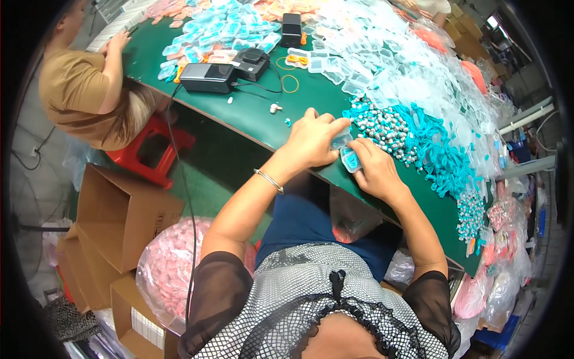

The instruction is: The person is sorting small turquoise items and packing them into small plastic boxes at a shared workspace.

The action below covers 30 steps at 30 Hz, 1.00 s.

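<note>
At the near edge of the table, both my hands are on a small clear plastic case (350, 160) with something turquoise inside. My left hand (312, 140) grips its far part, which looks like the raised lid, with thumb and fingers closed. My right hand (378, 170) wraps its fingers round the near part. Just beyond them lies a heap of silver and turquoise earbud-like pieces (385, 128). Bundles of turquoise cord (439, 152) spread to the right of that heap. A few loose white bits (275, 108) rest left of my left hand.
Empty clear cases (382, 54) pile across the green table (263, 113); filled turquoise ones (221, 30) lie farther left. Black devices (208, 78) with a cable stand nearby. Left, a person (81, 96) sits on a red stool (152, 152). Cardboard boxes (113, 215) and a pink-filled bag (167, 263) flank me.
</note>
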Available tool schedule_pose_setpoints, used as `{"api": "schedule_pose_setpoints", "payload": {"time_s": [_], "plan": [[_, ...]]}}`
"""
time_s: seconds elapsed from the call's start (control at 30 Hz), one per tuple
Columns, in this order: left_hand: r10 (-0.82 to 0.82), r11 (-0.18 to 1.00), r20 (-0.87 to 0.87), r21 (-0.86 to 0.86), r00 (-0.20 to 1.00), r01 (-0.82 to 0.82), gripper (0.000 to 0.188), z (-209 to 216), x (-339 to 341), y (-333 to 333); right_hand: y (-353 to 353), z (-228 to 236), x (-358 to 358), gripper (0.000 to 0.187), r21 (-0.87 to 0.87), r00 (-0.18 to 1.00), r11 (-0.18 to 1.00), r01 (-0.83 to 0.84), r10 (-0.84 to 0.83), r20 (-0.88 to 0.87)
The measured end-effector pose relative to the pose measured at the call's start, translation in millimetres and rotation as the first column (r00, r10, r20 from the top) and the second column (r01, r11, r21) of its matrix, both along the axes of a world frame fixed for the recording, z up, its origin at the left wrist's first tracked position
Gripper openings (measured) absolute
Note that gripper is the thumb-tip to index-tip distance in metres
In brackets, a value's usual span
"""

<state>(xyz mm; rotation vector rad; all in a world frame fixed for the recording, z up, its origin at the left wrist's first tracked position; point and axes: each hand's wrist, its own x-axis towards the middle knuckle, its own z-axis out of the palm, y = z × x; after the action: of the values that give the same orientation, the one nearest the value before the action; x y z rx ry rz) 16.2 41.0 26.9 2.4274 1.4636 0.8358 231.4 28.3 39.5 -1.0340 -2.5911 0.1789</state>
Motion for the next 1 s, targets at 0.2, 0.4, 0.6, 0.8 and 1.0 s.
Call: {"api": "schedule_pose_setpoints", "payload": {"time_s": [0.2,0.4,0.6,0.8,1.0], "plan": [[-0.108,0.989,0.154,-0.085,0.982,0.122,0.052,-2,-15,19,6,-6,-2,0.047,0.029,0.997,0.999,-0.033,0.035,-0.068],[-0.031,0.968,0.306,-0.228,0.952,0.105,0.043,-10,-3,17,7,-9,1,0.05,-0.009,0.99,1.0,0.002,-0.003,-0.141],[0.054,0.839,0.604,-0.459,0.795,0.291,0.055,-5,-10,17,8,0,-19,0.049,0.004,0.959,1.0,0.009,-0.007,-0.282],[0.404,0.578,0.884,-0.446,0.235,0.683,0.051,9,-7,9,3,-6,-12,0.043,-0.207,0.784,0.977,0.041,-0.16,-0.6],[0.016,0.878,0.652,-0.372,0.758,0.301,0.043,1,-4,29,8,6,9,0.04,-0.683,0.25,0.694,-0.229,-0.636,-0.73]]}}
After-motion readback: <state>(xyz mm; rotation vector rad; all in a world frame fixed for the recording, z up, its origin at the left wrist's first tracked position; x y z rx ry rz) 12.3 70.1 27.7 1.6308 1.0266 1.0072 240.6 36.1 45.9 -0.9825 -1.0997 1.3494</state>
